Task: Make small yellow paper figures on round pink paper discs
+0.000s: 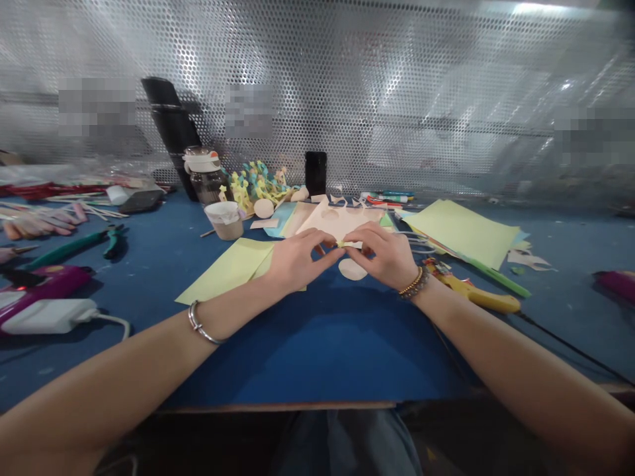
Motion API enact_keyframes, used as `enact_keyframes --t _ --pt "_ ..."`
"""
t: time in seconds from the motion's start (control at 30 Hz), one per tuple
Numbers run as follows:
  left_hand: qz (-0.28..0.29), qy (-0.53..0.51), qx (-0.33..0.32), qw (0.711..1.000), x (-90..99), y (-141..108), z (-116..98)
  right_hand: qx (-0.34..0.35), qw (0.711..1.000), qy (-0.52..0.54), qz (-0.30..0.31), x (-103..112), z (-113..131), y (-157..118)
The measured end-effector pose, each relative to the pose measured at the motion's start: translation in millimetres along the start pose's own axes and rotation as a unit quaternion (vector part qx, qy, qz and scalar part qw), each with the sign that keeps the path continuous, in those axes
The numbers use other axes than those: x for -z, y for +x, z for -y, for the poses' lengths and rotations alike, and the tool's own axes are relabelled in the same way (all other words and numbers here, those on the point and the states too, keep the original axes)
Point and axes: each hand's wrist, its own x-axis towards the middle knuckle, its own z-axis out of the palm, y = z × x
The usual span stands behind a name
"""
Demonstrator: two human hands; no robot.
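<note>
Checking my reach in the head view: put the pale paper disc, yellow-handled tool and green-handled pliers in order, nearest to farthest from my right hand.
From the right hand:
1. Pale paper disc, just below the hand.
2. Yellow-handled tool, to its right.
3. Green-handled pliers, far left of the table.

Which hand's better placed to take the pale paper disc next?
Right, likely: the right hand sits just above the pale paper disc; the left hand is farther off.
</note>
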Motion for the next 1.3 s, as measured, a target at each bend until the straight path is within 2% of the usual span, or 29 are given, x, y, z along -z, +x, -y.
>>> enact_keyframes --t 0.23,0.57,0.73,0.9,1.3 --pt "0.053 -0.161 0.062 0.984 -0.2 4.1 -5.4 0.001 1.0 0.007 0.006 -0.2 0.2 -0.5" --pt "0.073 -0.198 0.095 0.973 2.2 4.2 -9.0 0.013 1.0 0.001 0.005 1.0 0.3 0.6" --pt "0.063 -0.202 0.095 0.973 0.0 3.5 -6.3 -0.003 1.0 0.011 0.019 2.1 0.1 0.9" --pt "0.015 -0.19 0.112 0.975 0.2 3.4 -4.3 -0.015 1.0 0.009 0.022 2.0 -1.0 0.1" --pt "-0.018 -0.158 0.081 0.984 1.6 2.7 -4.3 -0.026 0.999 0.011 0.02 0.6 -0.7 -0.1"
